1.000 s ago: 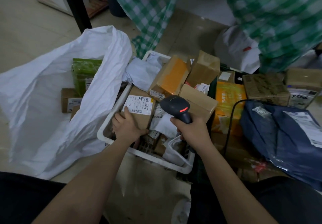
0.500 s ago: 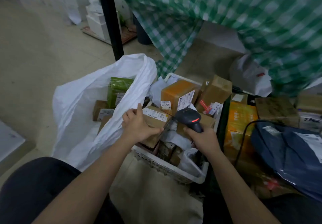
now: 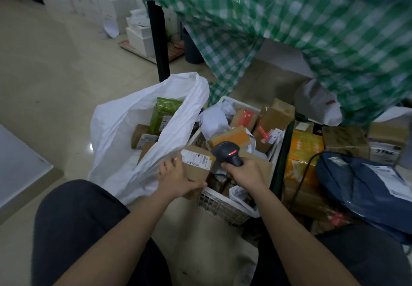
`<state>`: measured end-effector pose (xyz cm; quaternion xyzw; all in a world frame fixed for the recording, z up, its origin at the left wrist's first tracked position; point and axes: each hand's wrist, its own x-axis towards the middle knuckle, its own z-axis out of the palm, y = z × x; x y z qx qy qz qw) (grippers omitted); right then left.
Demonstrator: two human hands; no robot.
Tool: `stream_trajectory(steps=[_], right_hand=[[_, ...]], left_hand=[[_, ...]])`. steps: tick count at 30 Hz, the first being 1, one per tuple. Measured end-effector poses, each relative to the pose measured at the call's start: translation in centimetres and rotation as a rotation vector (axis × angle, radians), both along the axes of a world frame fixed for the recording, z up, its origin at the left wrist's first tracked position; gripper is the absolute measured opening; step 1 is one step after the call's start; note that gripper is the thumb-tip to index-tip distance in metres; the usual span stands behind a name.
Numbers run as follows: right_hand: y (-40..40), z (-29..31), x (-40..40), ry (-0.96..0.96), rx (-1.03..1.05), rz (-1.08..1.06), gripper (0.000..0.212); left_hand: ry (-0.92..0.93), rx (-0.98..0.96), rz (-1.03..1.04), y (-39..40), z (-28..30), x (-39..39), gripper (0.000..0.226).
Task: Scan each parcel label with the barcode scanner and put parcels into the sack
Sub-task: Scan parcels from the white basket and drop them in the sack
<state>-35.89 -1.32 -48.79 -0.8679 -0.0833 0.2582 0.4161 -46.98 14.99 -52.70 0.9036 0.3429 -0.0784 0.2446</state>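
Fingers of the left hand point(image 3: 176, 177) grip the labelled cardboard parcel point(image 3: 196, 165), now carried nearer the white sack point(image 3: 124, 129); the right hand point(image 3: 242, 172) still clasps the barcode scanner point(image 3: 227, 153) above the white basket point(image 3: 223, 203).

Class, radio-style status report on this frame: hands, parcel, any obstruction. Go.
Left hand grips cardboard parcel, label up. Right hand holds barcode scanner, red light on. White sack open beside basket. Sack's near edge drapes between parcel and opening.
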Motion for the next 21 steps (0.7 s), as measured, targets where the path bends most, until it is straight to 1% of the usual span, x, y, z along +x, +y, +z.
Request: stream_trajectory(steps=[2,4,5,8,11,13,15,16,18,20,21], right_hand=[[0.5,-0.6,-0.4,0.044,0.012,-0.026,0.019],[1.1,-1.3,-0.8,0.103,0.033,-0.063,0.019],[1.3,-2.0,-0.8,0.126,0.034,-0.070,0.023],[1.7,-4.7,-0.2,0.160,0.055,-0.084,0.046],[1.6,-6.5,0.3,0.154,0.053,-0.122,0.043],[1.4,-6.5,0.2,0.144,0.074,-0.158,0.045],[1.3,-6.9,0.3,0.148,0.103,-0.169,0.052],[1.3,-6.8,0.2,0.151,0.114,-0.169,0.055],[1.7,-6.0,-0.1,0.158,0.138,-0.167,0.056],[1.9,-5.4,-0.3,0.152,0.149,-0.159,0.053],[1.8,-5.2,-0.3,0.145,0.146,-0.153,0.051]], left_hand=[[0.023,0.008,0.023,-0.5,-0.8,-0.3,0.132],[0.038,-0.051,0.052,-0.5,-1.6,-0.4,0.121],[0.020,-0.100,0.057,-0.4,-1.9,-0.5,0.113],[-0.074,-0.237,0.050,0.6,-2.9,-0.8,0.094],[-0.140,-0.293,0.033,1.4,-3.2,-1.0,0.091],[-0.188,-0.311,0.037,2.1,-3.2,-0.7,0.100],[-0.158,-0.208,-0.008,3.0,-3.1,0.0,0.119],[-0.111,-0.121,-0.067,3.6,-2.9,0.4,0.127],[-0.017,0.002,-0.268,4.8,-2.8,1.5,0.135],[0.065,0.018,-0.422,5.6,-2.7,2.3,0.139],[0.086,0.006,-0.454,5.9,-2.6,2.7,0.140]])
